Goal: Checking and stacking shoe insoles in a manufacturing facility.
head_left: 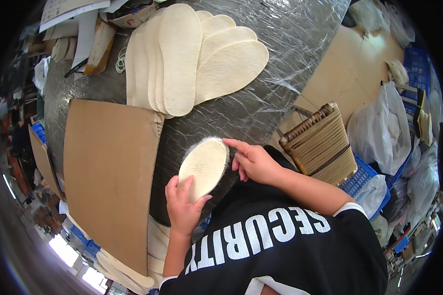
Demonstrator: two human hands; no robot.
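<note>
A cream, fuzzy-edged insole (204,167) is held up over the near edge of the table, its rounded end toward the far side. My left hand (183,204) grips its near end, with the thumb and fingers closed around it. At the insole's upper right edge, the stretched index finger of my right hand (253,160) touches the fluffy rim. The other fingers of that hand are loosely bent and apart, with nothing visible in them. Beyond my hands, a fanned pile of similar cream insoles (180,54) lies on the table.
A dark table (231,118) under wrinkled clear film carries a brown cardboard sheet (108,182) at left. Papers and boxes (101,44) sit far left. On the right stand a woven-seat chair (322,145), blue crates (364,179) and white plastic bags (381,128).
</note>
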